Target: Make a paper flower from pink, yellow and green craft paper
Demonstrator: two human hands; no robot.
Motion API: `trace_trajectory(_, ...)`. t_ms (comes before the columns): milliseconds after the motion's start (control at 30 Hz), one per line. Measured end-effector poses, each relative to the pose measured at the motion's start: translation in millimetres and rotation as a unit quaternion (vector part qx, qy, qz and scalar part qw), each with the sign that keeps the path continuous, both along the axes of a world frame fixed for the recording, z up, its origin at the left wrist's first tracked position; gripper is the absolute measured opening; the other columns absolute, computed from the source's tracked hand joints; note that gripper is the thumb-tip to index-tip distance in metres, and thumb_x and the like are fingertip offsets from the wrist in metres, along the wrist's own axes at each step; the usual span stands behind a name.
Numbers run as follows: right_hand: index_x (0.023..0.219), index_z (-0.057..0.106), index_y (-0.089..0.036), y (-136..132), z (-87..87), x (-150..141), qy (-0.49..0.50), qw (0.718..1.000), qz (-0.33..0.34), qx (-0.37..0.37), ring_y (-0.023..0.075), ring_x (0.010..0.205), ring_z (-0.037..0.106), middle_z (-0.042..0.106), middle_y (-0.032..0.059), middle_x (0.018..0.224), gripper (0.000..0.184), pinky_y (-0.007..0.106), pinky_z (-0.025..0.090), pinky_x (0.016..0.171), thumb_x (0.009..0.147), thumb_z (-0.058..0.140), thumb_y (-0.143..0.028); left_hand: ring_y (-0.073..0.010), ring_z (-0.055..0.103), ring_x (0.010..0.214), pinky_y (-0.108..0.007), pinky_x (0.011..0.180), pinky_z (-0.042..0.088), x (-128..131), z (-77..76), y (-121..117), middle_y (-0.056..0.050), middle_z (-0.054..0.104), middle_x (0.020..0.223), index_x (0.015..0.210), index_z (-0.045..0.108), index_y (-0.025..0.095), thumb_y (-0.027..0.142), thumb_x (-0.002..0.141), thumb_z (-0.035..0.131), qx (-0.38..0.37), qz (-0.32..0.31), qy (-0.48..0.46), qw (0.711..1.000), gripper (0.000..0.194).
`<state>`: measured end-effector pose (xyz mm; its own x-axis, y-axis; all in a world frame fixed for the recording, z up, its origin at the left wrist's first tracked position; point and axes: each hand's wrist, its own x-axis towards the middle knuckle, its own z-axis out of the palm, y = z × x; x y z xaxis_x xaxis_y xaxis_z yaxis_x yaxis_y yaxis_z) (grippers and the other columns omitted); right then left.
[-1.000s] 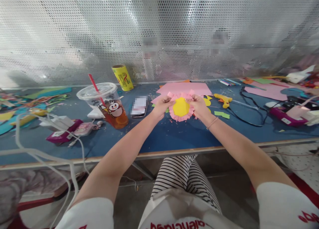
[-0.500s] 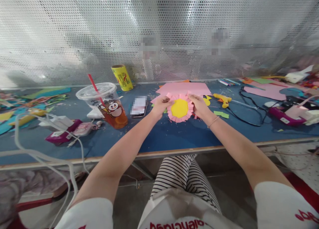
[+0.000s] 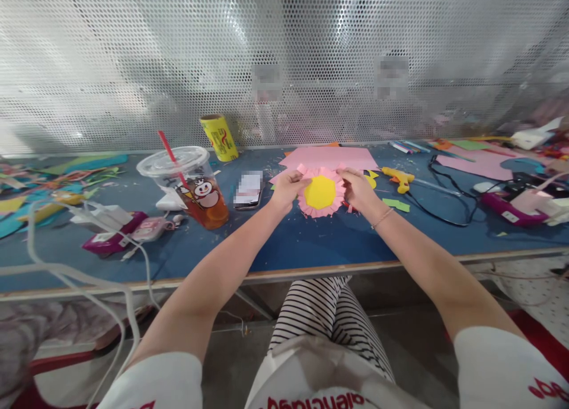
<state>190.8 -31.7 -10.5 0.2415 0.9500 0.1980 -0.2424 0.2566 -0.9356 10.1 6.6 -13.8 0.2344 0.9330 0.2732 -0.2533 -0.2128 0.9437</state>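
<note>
A paper flower with a yellow centre and a fringed pink rim is held up over the blue table. My left hand pinches its left edge, the thumb lying on the front near the yellow. On the other side, my right hand is closed on the pink fringe at the upper right. Behind the flower lies a pink paper sheet. Just right of my right hand are a yellow paper scrap and a yellow glue gun. Fingertips behind the flower are hidden.
To the left stand a plastic drink cup with a red straw, a phone and a yellow roll. Purple power strips with cords lie at both sides. Green scraps sit at right. A perforated metal panel rises behind.
Both hands keep hold of the paper flower in almost the same place. The view has shifted very slightly; nothing else visibly differs.
</note>
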Motion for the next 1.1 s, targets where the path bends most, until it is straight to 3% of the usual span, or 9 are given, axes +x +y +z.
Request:
trace_trajectory(233,0.075,0.059,-0.020,-8.5,4.7,-5.8,-0.020,0.999,0.050,-0.005,0.0079,0.057,0.048,0.056,-0.0044,0.068,0.032,0.021,0.034,0.047,0.052,0.075,-0.034,-0.0055,0.050,0.055,-0.019,0.057,0.040,-4.9,2.2,2.7,0.005,0.052,0.057,0.060,0.054,0.013,0.024,0.051,0.078,0.005,0.036,0.028,0.999,0.028)
trace_trajectory(367,0.072,0.058,-0.019,-4.9,1.0,-1.8,-0.071,0.997,0.013,0.014,0.0112,0.067,0.055,0.059,-0.0019,0.071,0.033,0.023,0.041,0.056,0.050,0.077,-0.034,-0.0074,0.055,0.059,-0.021,0.060,0.043,-5.2,4.9,-0.7,0.004,0.056,0.061,0.064,0.056,0.013,0.025,0.048,0.080,-0.024,0.008,0.019,1.000,0.031)
trace_trajectory(467,0.081,0.061,-0.019,3.8,-6.1,7.5,-0.119,0.993,-0.012,0.017,0.0132,0.070,0.058,0.062,-0.0001,0.075,0.034,0.027,0.046,0.062,0.056,0.072,-0.039,-0.0083,0.056,0.057,-0.022,0.060,0.045,-6.6,7.6,-3.5,0.002,0.058,0.061,0.069,0.058,0.013,0.025,0.048,0.080,-0.068,-0.028,0.030,0.997,0.033)
trace_trajectory(633,0.083,0.060,-0.019,18.2,-13.6,31.7,-0.175,0.979,-0.088,0.063,0.0117,0.074,0.059,0.062,0.0001,0.080,0.029,0.030,0.049,0.074,0.059,0.071,-0.031,-0.0058,0.047,0.045,-0.019,0.046,0.035,-14.4,5.0,3.8,0.003,0.052,0.050,0.070,0.059,0.011,0.024,0.048,0.080,-0.107,-0.032,0.174,0.978,0.032)
trace_trajectory(733,0.077,0.061,-0.018,22.2,-13.9,47.8,-0.168,0.977,-0.112,0.074,0.0118,0.075,0.059,0.063,0.0001,0.077,0.025,0.031,0.049,0.079,0.056,0.071,-0.025,-0.0077,0.051,0.050,-0.020,0.049,0.036,-20.3,-2.2,14.5,0.002,0.058,0.059,0.090,0.062,0.010,0.025,0.044,0.081,-0.081,0.008,0.265,0.961,0.052)
trace_trajectory(833,0.078,0.064,-0.018,23.7,-14.0,61.5,-0.145,0.980,-0.125,0.053,0.0120,0.071,0.060,0.065,0.0008,0.076,0.023,0.032,0.050,0.076,0.057,0.072,-0.025,-0.0146,0.060,0.064,-0.023,0.058,0.042,-27.1,-7.6,23.9,-0.004,0.064,0.069,0.094,0.063,0.011,0.032,0.046,0.080,-0.030,0.054,0.373,0.926,0.055)
trace_trajectory(967,0.083,0.066,-0.017,24.1,-16.0,74.7,-0.225,0.962,-0.150,0.031,0.0135,0.073,0.063,0.068,0.0036,0.081,0.019,0.034,0.051,0.078,0.066,0.065,-0.024,-0.0238,0.062,0.090,-0.029,0.074,0.044,-37.3,-6.9,29.8,-0.011,0.067,0.095,0.090,0.065,0.017,0.045,0.052,0.075,0.088,0.142,0.542,0.823,0.048)
trace_trajectory(1033,0.088,0.067,-0.016,23.2,-17.8,78.3,-0.353,0.923,-0.153,0.019,0.0154,0.076,0.064,0.069,0.0062,0.085,0.019,0.035,0.050,0.080,0.073,0.057,-0.021,-0.0250,0.061,0.094,-0.031,0.077,0.044,-40.9,-5.9,30.6,-0.011,0.067,0.099,0.092,0.065,0.018,0.043,0.059,0.070,0.117,0.153,0.599,0.777,0.041)
trace_trajectory(1100,0.091,0.068,-0.014,21.9,-20.2,78.9,-0.490,0.861,-0.135,0.004,0.0178,0.081,0.064,0.069,0.0086,0.088,0.023,0.035,0.048,0.082,0.076,0.051,-0.016,-0.0239,0.060,0.094,-0.032,0.079,0.044,-42.7,-6.5,31.0,-0.010,0.068,0.097,0.097,0.065,0.019,0.035,0.066,0.066,0.153,0.151,0.625,0.751,0.034)
